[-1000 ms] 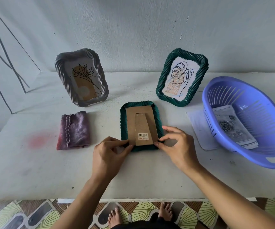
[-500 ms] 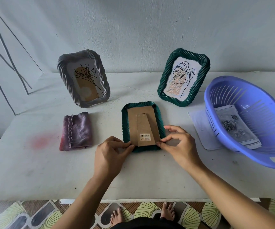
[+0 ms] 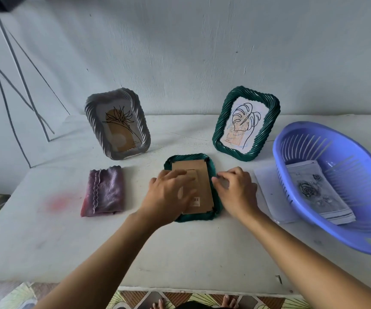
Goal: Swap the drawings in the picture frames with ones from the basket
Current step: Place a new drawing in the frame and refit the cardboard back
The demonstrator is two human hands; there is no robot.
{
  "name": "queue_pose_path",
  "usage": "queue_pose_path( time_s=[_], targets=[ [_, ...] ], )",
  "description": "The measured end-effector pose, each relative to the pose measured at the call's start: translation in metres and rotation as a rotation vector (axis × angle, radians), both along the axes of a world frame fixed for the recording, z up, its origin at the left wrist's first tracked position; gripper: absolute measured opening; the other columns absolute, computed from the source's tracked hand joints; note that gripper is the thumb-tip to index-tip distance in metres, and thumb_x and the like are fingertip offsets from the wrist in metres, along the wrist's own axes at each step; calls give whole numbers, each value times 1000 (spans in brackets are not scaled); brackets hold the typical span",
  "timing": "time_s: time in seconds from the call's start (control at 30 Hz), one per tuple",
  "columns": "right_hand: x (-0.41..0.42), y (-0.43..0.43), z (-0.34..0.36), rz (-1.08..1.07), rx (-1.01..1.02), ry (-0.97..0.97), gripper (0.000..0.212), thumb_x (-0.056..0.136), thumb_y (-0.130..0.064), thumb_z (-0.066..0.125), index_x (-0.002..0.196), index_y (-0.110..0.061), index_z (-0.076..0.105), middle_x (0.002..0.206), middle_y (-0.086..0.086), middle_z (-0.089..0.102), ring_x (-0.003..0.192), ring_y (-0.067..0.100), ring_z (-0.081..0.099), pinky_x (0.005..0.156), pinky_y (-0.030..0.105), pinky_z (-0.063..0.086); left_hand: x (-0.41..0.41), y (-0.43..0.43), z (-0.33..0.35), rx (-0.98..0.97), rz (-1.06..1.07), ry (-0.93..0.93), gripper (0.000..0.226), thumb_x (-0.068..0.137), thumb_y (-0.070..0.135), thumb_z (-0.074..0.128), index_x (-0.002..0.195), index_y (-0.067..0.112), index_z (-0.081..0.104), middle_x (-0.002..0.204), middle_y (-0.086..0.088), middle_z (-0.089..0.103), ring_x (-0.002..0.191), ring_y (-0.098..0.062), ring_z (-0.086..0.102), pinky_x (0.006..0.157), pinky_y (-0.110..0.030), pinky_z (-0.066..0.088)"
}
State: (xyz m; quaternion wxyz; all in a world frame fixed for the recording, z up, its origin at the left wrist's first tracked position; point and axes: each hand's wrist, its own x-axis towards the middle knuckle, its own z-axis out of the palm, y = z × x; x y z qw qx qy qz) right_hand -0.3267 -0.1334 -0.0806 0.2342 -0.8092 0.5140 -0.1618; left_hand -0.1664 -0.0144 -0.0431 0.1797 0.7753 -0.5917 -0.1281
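While the left hand (image 3: 169, 192) lies flat, fingers straight, on the cardboard back (image 3: 202, 175) of the face-down green frame (image 3: 198, 217) at lower centre, the right hand (image 3: 235, 192) curls its fingers at the frame's right rim (too blurred to tell whether they pinch a clip). The back is probably being freed, so the next move is to loosen the clips and lift it out. A loose sheet (image 3: 267, 192) lies on the surface to the right, beside the basket (image 3: 309, 134) holding a rose drawing (image 3: 313, 192). A folded cloth (image 3: 104, 190) lies at the left. The grey frame (image 3: 143, 134) and the standing green frame (image 3: 218, 130) behind obstruct nothing.

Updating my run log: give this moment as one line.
frame: green, face-down | left hand: flat on cardboard backing | right hand: curled at frame's right edge | basket: holds drawings
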Motion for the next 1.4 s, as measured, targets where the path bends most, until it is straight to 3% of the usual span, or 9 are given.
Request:
queue_pose_path(
  time_s=[0.23,0.43,0.57,0.7,0.87,1.07,1.2,1.3,1.4],
  targets=[
    [6,-2,-3,-14,6,-11,23,92,-32,63,113,-25,66,111,0,60,110,27,52,85,40,36,-17,-2,-15,19,-36,-130,56,87,59,27,120,30,61,142,10,51,121,-25,49,89,-42,35],
    [-3,0,6,-51,193,-405,26,89,-18,70,114,-17,72,104,-3,74,98,15,68,93,39,53,-20,-4,-13,48,11,-44,45,101,55,27,144,44,35,149,19,34,126,-16,36,95,-41,32],
    [-7,6,38,39,301,-724,24,92,-22,68,116,-18,71,107,-12,73,101,1,66,85,16,52,-26,-7,10,-44,50,117,43,103,53,28,146,54,28,137,22,37,124,-9,39,98,-43,34],
    [2,16,63,165,357,-874,33,101,-36,43,115,-23,70,113,-18,70,116,-3,58,98,20,45,-28,-9,30,-163,117,428,53,90,74,36,141,64,26,117,17,50,112,-5,55,102,-42,45],
    [17,20,55,318,303,-697,44,103,-48,27,124,-40,65,118,-31,54,128,-4,39,100,2,24,-9,3,37,-247,179,572,58,87,73,45,141,60,30,118,9,66,95,0,68,96,-35,53],
    [22,7,14,291,138,-356,52,97,-63,32,134,-34,55,131,-14,55,129,5,42,110,33,36,24,35,30,-285,257,789,45,101,43,47,142,56,34,114,-2,70,99,-20,71,77,-46,62],
    [17,11,-6,327,20,-175,48,102,-49,38,138,-22,54,141,-5,54,136,13,42,115,33,31,52,46,20,-282,415,851,42,105,11,44,140,32,49,104,-9,74,90,-27,74,70,-44,63],
    [18,17,-11,364,-16,-102,62,97,-58,27,143,-23,49,149,-6,46,143,13,33,120,38,23,53,48,-5,-205,506,736,38,104,14,47,138,25,56,99,-2,75,88,-29,73,72,-56,60],
    [19,20,-11,353,-46,-74,57,98,-49,30,145,-20,46,153,-4,42,146,15,29,122,37,14,41,47,-30,-168,519,670,38,102,17,49,137,28,58,88,10,75,87,-33,71,75,-59,58]
  ],
)
